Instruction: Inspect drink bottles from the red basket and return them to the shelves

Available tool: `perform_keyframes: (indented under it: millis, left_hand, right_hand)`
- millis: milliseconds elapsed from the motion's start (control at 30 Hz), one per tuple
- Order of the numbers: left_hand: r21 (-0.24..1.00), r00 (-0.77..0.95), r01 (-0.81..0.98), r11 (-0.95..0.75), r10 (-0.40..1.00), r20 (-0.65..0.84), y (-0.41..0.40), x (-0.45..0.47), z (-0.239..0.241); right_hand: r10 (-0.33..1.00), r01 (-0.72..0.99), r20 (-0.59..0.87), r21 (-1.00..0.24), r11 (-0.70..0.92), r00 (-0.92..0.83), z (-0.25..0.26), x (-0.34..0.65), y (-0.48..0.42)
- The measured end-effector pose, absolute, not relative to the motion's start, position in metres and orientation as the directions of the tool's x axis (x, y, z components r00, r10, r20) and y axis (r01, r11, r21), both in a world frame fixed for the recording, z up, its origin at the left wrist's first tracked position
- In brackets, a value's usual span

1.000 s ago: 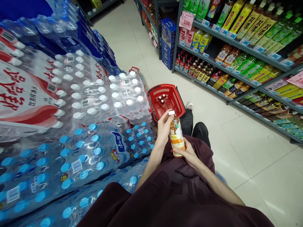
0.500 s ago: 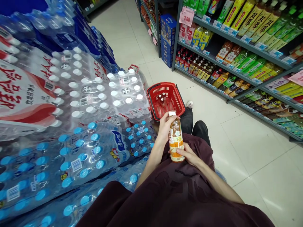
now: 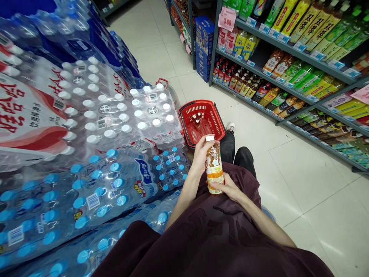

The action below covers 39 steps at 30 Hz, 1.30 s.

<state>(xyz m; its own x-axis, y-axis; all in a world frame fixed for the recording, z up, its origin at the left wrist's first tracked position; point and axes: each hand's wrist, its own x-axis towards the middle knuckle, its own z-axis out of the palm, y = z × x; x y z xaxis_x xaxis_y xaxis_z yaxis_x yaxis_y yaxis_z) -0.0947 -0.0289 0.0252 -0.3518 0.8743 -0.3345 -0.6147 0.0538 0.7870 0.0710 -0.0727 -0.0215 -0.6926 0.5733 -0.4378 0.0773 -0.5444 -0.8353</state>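
1. Two bare hands are closed round one bottle above the person's lap: the left hand at the neck, the right hand near the base.
2. The bottle is tilted, its white cap pointing far and its base towards the body. Held at both ends, it is probably kept steady, with the middle of its label left uncovered. The label is white and orange; its small print is too fine to read.
3. Just beyond the hands is a red basket with a few small white-capped bottles grouped inside. Its place close to a white shoe likely keeps it within reach.
4. At left, white-capped packs sit beside blue-capped packs, wrapped in clear film, presumably to keep the bottles together. A large far-left wrapper reads 娃哈哈 in red, with 饮用纯净水 in smaller dark print.
5. At right, a grey shelf carries drinks in rows, mostly with labels facing outward, apparently for easy reading. Tall yellowish bottles say 双萃; a pink sign says 3.60.
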Motion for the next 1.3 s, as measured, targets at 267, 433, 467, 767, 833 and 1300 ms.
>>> perform_keyframes:
  millis: [267, 433, 467, 767, 833, 1300]
  left_hand:
    - [0.785, -0.352, -0.616, 0.073, 0.865, -0.357, -0.03, -0.095, 0.028]
    - [0.786, -0.358, -0.614, 0.073, 0.862, -0.36, -0.03, -0.095, 0.029]
    - [0.786, -0.358, -0.614, 0.074, 0.861, -0.361, -0.03, -0.094, 0.029]
    - [0.79, -0.361, -0.608, 0.076, 0.86, -0.36, -0.03, -0.094, 0.028]
    - [0.792, -0.359, -0.605, 0.079, 0.861, -0.36, -0.03, -0.095, 0.027]
    - [0.793, -0.374, -0.606, 0.061, 0.858, -0.352, -0.03, -0.095, 0.022]
  right_hand:
    - [0.575, 0.056, -0.445, -0.82, -0.569, -0.687, -0.016, 0.068, -0.072]
    - [0.579, 0.055, -0.448, -0.82, -0.57, -0.681, -0.015, 0.068, -0.072]
    - [0.579, 0.057, -0.448, -0.821, -0.568, -0.681, -0.015, 0.068, -0.072]
    - [0.577, 0.056, -0.457, -0.814, -0.579, -0.677, -0.017, 0.068, -0.073]
    - [0.579, 0.063, -0.458, -0.817, -0.573, -0.675, -0.017, 0.068, -0.073]
    - [0.731, 0.101, -0.355, -0.924, -0.368, -0.583, -0.028, 0.071, -0.07]
